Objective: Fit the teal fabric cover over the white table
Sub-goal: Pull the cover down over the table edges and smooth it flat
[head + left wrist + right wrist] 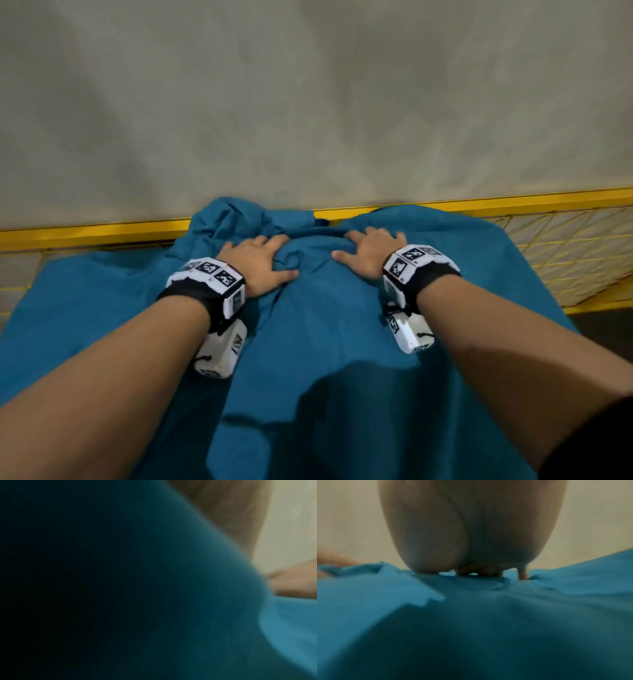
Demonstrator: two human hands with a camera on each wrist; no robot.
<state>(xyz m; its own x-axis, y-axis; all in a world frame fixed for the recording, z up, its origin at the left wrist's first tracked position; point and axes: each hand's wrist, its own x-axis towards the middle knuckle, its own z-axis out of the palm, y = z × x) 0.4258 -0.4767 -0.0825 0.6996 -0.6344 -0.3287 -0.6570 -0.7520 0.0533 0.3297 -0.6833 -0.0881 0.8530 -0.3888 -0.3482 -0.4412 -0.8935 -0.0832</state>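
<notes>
where the teal fabric cover [342, 342] lies spread and rumpled over the desk, running away toward the yellow mesh railing [565, 246], the left hand [255, 263] and right hand [368, 255] press on it, fingers splayed, beside a bunched fold. black-and-white coded wrist bands [209, 277] show no readable writing.

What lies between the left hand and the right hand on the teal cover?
Only a raised, bunched fold of the teal cover lies between the left hand and the right hand; the head view shows it.
</notes>
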